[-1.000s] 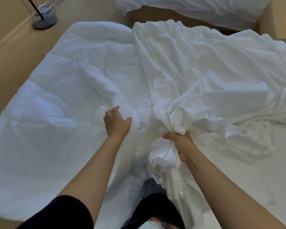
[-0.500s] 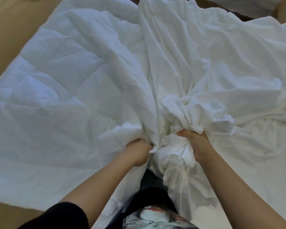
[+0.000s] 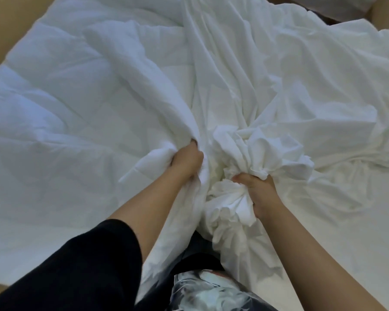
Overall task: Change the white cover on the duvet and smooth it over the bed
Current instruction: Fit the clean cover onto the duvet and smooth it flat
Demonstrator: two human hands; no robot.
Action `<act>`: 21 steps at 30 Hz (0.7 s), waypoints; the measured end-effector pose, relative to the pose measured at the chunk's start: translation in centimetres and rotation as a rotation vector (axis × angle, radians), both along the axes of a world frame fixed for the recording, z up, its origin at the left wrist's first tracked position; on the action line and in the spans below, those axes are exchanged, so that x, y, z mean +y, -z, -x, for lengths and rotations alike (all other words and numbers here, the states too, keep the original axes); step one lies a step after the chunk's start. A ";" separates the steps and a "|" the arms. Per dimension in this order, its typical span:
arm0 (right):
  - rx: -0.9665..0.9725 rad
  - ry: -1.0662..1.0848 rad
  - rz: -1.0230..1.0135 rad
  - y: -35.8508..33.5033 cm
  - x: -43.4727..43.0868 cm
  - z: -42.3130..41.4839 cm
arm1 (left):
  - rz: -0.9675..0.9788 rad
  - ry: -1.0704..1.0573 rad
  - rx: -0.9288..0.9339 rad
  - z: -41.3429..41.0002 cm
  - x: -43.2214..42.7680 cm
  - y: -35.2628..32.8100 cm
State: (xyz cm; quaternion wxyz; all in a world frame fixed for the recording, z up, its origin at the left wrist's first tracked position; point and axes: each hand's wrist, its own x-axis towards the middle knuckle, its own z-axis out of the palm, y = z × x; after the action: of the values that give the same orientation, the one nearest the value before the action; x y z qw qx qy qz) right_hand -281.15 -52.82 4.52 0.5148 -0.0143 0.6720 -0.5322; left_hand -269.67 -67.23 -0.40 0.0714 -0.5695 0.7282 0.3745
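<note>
on the bed, left hand (image 3: 185,161) grips the quilted white duvet (image 3: 76,104); right hand (image 3: 259,194) clenches the bunched, thin white cover (image 3: 279,104).

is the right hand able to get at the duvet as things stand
Likely yes, but not freely: the right hand grips the bunched cover, close beside the duvet held by the left hand.

2 fists (left grip (image 3: 185,161), right grip (image 3: 257,193))

Soft, even, dimmish light; slight blur; wide-angle bending at edges.
</note>
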 end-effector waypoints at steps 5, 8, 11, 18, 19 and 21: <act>0.127 -0.044 -0.042 -0.1 -1.7 -0.6 | 0.086 0.633 -0.209 -5.7 6.8 -1.9; 0.195 -0.268 -0.030 0.3 -2.3 -2.7 | 0.180 0.769 -0.211 -7.6 10.4 -3.4; 0.255 -0.459 -0.079 0.6 -2.5 -3.9 | 0.236 0.806 -0.273 -7.8 12.0 -4.0; 0.647 -0.842 -0.413 2.2 -3.1 -5.3 | 0.342 0.630 -0.197 -7.6 13.8 -4.5; 0.683 -0.837 -0.418 2.4 -3.0 -5.4 | 0.256 0.542 -0.131 -7.9 13.3 -4.3; 0.699 -0.790 -0.388 2.5 -2.7 -5.5 | 0.137 0.308 0.027 -8.5 11.3 -4.0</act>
State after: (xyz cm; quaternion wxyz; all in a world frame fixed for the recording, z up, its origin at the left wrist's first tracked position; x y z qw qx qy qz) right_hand -275.65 -55.49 2.00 0.4147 -0.3454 0.8318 -0.1294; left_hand -261.18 -55.92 3.58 0.0792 -0.4495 0.8316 0.3163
